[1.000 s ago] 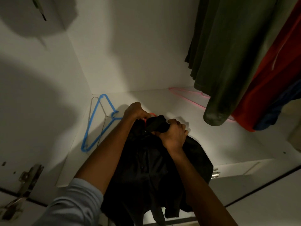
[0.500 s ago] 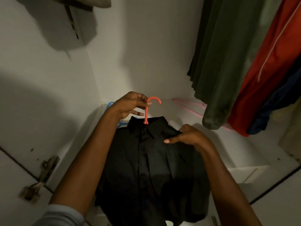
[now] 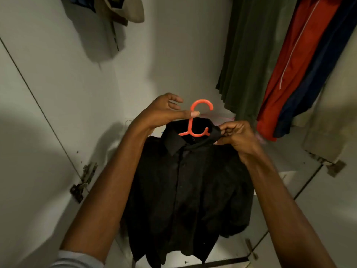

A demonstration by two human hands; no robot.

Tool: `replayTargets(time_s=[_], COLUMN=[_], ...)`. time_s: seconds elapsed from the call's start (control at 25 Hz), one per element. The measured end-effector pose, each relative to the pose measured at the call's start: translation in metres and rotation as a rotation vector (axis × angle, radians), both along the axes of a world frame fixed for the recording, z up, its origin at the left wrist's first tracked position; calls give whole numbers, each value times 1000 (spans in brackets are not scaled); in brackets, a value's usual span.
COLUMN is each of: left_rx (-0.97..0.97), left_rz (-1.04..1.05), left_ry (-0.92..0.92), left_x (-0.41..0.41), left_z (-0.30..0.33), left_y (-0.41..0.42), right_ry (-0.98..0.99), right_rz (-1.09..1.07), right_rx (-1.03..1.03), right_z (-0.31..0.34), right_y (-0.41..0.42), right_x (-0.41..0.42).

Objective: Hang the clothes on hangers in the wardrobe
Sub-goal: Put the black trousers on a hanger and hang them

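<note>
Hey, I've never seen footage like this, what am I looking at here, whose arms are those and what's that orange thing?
There is no machine: a camera worn on a person's head looks down at their own arms inside a wardrobe. The left hand pinches the stem of an orange hanger just below its hook. A black shirt hangs on that hanger. The right hand pinches the shirt's collar. On the right, a green garment and a red one already hang.

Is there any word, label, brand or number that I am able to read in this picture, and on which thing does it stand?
No text is readable.
Small neck label inside the collar of the black button-up shirt: a faint mark, too small and dark to read.
Orange plastic hanger, green, red and navy hanging garments: no writing visible.
</note>
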State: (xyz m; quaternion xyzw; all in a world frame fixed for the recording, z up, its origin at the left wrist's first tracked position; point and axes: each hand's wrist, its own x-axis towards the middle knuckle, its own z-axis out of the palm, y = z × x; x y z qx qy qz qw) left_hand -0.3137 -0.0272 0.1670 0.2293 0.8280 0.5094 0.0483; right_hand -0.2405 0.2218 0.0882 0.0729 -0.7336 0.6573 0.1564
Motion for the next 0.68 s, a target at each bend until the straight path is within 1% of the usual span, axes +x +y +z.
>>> replayTargets(time_s=[0.08,0.12,0.16,0.2,0.28,0.32,0.4,0.44,0.52,0.6,0.64,0.68], left_rx=[-299,-388,-405,-365,-230,-172,-102,-118,-275,-424,-421,-361], left_rz=[112,117,77,11,-86,-85,-41,-13,59,122,137,138], left_ry=[-70,-113,-150,-172,-192,-166,-65,-4,204,473,552,566], left_x=[9,14,17,22,32,36,50,55,59,74,80,84], left_z=[0,0,-1,-1,2,3,10,14,24,36,42,49], left_y=[-12,-15,-17,-16,-7,-1,15,23,37,50,55,59], right_ry=[-7,-12,-17,-21,-21,-20,-24,-23,-8,0,7,6], right_rz=[-33,-35,-30,-32,-45,-53,-71,-78,-78,-52,-29,-3], right_rx=[-1,-1,3,19,39,45,59,68,78,84,96,112], right_z=[8,11,15,20,24,24,25,26,29,37,41,45], right_y=[5,7,7,8,9,10,13,17,27,34,38,46], right_x=[9,13,17,22,25,25,28,29,28,35,37,36])
